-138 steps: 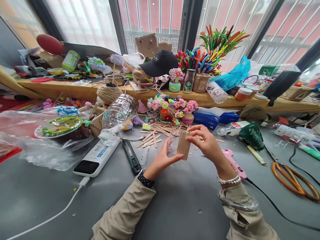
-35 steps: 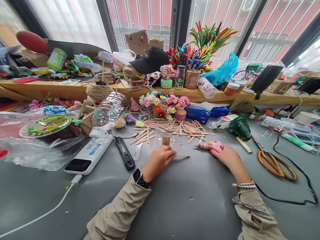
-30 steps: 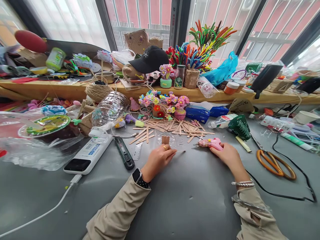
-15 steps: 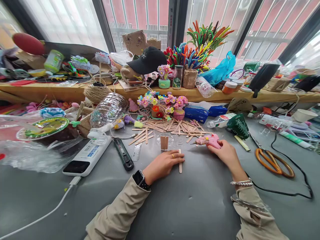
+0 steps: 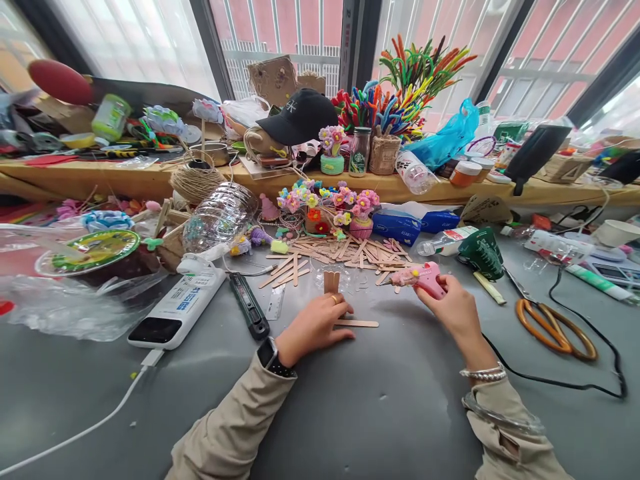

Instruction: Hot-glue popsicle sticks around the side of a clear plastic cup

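Note:
My left hand (image 5: 315,325) rests low over the grey table, thumb and fingers apart. Between them lies a single wooden craft stick (image 5: 364,324), crosswise, its left end hidden by the hand. Just beyond the fingers stands a small panel of craft sticks (image 5: 331,281) placed side by side, its lower part covered by my hand. A pink hot glue gun (image 5: 425,277) is in my right hand (image 5: 453,308), which is closed around its handle. The gun's nozzle points left, toward the loose sticks.
Loose craft sticks (image 5: 345,251) are heaped behind the panel. A green utility knife (image 5: 249,307), a clear ruler (image 5: 275,302) and a white power bank (image 5: 177,310) lie left. Orange-handled scissors (image 5: 555,328) and a black cord (image 5: 555,385) are right. Pipe-cleaner flowers (image 5: 350,200) stand at the back.
The single stick has turned from pointing away from me to lying crosswise. My left hand has shifted slightly, its thumb now spread and its fingers by the panel. The glue gun stays in my right hand.

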Demonstrator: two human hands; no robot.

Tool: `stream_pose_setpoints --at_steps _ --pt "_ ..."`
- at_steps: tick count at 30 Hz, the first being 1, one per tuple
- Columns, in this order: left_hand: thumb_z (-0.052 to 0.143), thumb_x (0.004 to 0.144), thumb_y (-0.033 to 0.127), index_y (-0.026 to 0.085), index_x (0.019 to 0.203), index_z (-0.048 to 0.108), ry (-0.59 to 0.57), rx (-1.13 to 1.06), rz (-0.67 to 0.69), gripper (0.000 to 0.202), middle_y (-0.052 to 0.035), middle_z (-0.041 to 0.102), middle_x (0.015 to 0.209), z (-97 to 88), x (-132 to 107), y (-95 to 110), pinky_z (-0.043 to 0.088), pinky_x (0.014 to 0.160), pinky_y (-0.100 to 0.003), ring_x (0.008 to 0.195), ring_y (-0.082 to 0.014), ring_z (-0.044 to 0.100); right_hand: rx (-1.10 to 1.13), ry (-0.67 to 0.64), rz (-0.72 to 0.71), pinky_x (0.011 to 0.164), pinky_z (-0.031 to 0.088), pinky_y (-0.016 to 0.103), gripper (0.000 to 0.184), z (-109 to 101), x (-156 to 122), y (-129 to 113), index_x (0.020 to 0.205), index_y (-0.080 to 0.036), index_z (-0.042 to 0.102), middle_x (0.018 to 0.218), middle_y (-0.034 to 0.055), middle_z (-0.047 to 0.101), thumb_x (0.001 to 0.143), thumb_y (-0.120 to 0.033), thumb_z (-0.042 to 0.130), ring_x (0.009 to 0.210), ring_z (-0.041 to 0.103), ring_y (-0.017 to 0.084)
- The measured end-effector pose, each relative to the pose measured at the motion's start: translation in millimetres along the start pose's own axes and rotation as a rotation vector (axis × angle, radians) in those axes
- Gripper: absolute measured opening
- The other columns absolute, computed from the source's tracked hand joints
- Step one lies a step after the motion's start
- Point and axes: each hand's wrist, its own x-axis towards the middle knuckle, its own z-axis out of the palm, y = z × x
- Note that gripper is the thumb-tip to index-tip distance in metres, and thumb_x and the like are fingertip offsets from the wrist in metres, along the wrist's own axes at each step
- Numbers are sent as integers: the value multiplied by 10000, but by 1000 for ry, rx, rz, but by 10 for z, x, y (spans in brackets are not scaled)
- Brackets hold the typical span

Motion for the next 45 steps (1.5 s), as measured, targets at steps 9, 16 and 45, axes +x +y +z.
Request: stream_pose_setpoints --at_steps 9,16,45 --pt "505 772 231 187 827 574 -62 -28 -126 99 -15 599 764 -103 -69 -73 384 602 -219 703 -136 543 -131 35 -225 505 348 259 364 98 -210 -61 825 -190 536 686 40 603 633 -497 496 545 522 167" --pt "441 808 212 166 860 548 -3 -6 -189 128 -45 603 826 48 -12 16 405 672 -252 770 -158 552 -286 214 -420 452 268 228 298 157 -279 -94 749 -180 511 601 16 550 666 -465 496 499 489 142" --pt "469 815 298 156 850 550 25 16 -286 166 -43 595 791 128 -3 38 414 652 -271 729 -168 551 -290 348 -674 470 283 234 243 231 -300 -107 741 -153 538 576 12 532 710 -389 490 518 473 128"
